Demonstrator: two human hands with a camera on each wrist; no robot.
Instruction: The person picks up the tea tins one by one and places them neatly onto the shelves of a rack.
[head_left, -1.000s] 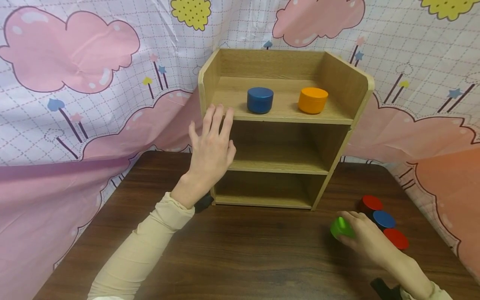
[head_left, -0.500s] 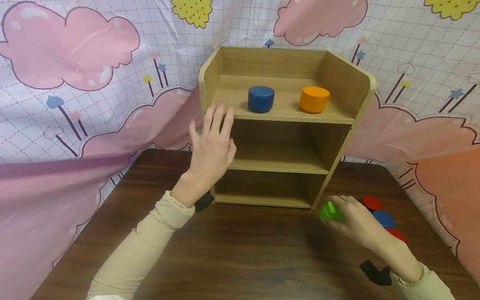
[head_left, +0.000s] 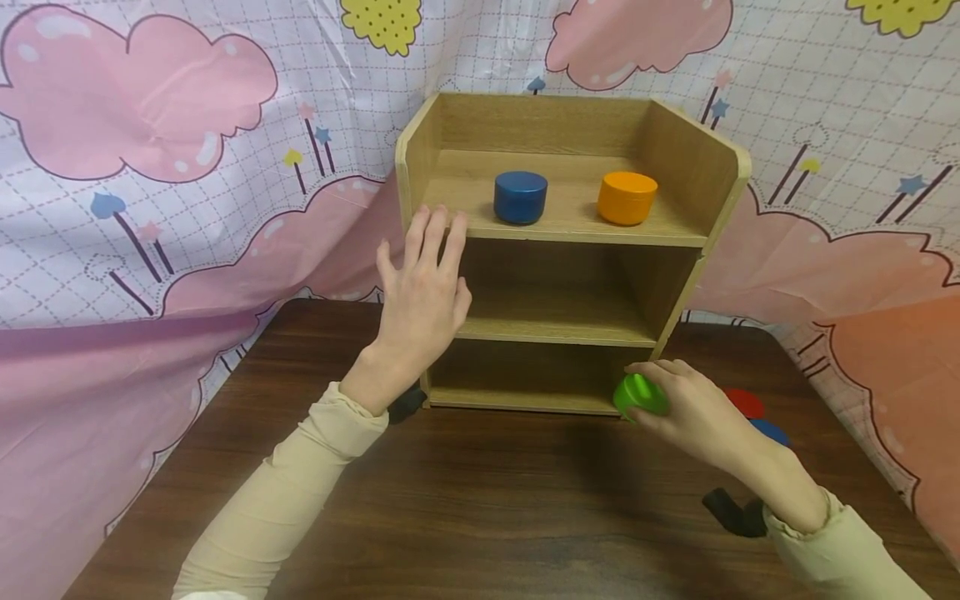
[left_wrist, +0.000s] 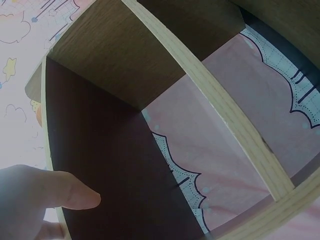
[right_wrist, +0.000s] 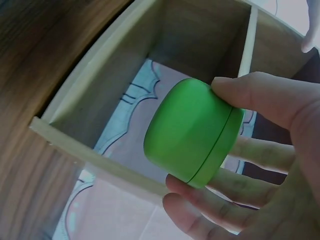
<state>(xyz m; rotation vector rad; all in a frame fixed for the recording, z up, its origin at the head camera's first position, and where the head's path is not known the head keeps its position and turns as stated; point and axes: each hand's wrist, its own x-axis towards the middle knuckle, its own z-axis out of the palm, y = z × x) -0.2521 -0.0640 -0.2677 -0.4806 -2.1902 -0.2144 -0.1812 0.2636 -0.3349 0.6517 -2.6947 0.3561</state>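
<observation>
My right hand (head_left: 693, 412) grips a small round green tin (head_left: 639, 396) with a lid, held in the air by the lower right front corner of a wooden shelf unit (head_left: 585, 237). In the right wrist view, thumb and fingers hold the green tin (right_wrist: 187, 130) by its lidded end, with the unit's compartments behind it. My left hand (head_left: 420, 304) rests with fingers extended against the top board's front edge, at its left end. In the left wrist view the thumb (left_wrist: 75, 192) lies near a board edge. A blue tin (head_left: 520, 198) and an orange tin (head_left: 627, 199) stand on the top board.
Right of the unit, a red lid (head_left: 745, 403) and a blue lid (head_left: 768, 432) show partly behind my right hand and forearm. The unit stands on a dark wooden table (head_left: 480, 500). A patterned cloth (head_left: 150, 250) hangs behind and at the sides.
My right hand has carried the green tin up and to the left, from over the table to the unit's lower right corner. My left hand stays in place.
</observation>
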